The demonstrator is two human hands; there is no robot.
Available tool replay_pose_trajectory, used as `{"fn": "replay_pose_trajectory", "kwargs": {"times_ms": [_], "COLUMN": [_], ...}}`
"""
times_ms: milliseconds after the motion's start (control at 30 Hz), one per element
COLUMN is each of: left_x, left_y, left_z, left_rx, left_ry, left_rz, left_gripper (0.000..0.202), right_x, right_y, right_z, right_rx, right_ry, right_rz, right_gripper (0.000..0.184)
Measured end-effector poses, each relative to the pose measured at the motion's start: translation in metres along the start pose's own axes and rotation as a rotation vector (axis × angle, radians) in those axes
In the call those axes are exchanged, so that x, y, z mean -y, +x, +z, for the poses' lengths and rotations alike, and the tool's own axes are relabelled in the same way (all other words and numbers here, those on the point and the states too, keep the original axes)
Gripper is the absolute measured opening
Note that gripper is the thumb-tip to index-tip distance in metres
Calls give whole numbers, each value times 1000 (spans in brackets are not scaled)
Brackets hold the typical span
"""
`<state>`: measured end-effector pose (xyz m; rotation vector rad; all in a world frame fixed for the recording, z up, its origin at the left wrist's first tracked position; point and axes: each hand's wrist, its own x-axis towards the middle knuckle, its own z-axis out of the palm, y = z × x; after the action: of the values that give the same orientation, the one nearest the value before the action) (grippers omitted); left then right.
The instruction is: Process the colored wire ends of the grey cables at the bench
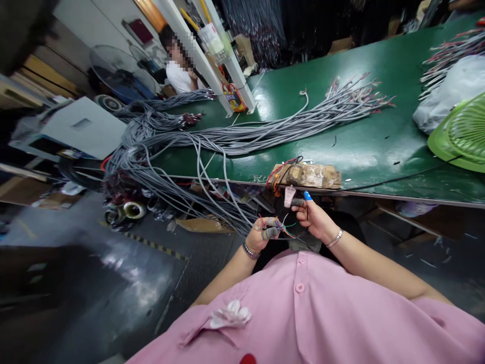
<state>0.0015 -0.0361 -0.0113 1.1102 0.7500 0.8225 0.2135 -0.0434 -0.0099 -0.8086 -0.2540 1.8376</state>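
while the left hand [261, 233] pinches the end of a grey cable [227, 202] just below the table edge, its taped fingertips [270, 233] are closed on the spot where thin coloured wires [288, 231] fan out red, green and pale toward the right. the right hand [312, 215] sits just beside it, clenched around a small tool with a blue tip [307, 195], and a pale tag or finger cover [289, 195] shows near its fingers; whether the tool touches the wires cannot be told. both hands hang over the lap, in front of a pink shirt [303, 313]

to do this well, it seems best to keep the pinch close to where the wires leave the grey jacket, so each strand stays separate and short, and to bring the tool to one strand at a time rather than the whole fan

directly above the hands a worn wooden block [306, 175] with red wire looped at its left end sits on the near edge of the green table [379, 146]. beyond it a long bundle of grey cables [273, 132] lies across the table and spills off the left end toward the floor. a green fan [460, 134] and a plastic bag [450, 88] lie at the right, and another person [182, 65] sits well apart at the far left
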Motion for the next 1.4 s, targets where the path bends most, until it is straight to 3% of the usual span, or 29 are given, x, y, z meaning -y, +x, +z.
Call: {"fn": "replay_pose_trajectory", "kwargs": {"times_ms": [200,400,533,633,767,833,1000,1133,1400], "left_x": [-1,-5,-7,-10,-15,-18,-22,-22,-17], "left_y": [-10,-18,-20,-21,-24,-25,-15,2,21], "left_z": [0,1,2,1,-1,-1,-1,3,9], "left_rx": [-19,45,95,62,28,-7,-149,-209,-187], "left_ry": [63,180,238,269,219,169,64,24,8], "left_rz": [18,-18,-43,-62,-17,29,98,132,135], "left_gripper": [44,37,38,40,41,41,41,40,37], "right_x": [-5,-3,-6,-13,-11,-2,16,16,5], "right_y": [-11,-40,-49,-42,-23,-15,-3,6,16], "right_z": [-4,13,27,28,20,15,18,28,26], "right_rx": [48,229,157,96,-147,-207,12,85,-72], "right_ry": [-123,-418,-597,-643,-587,-487,-315,-342,-381], "right_rz": [39,121,24,-112,-208,-224,-133,-128,-432], "right_gripper": [39,49,45,42,37,35,47,47,50]}}
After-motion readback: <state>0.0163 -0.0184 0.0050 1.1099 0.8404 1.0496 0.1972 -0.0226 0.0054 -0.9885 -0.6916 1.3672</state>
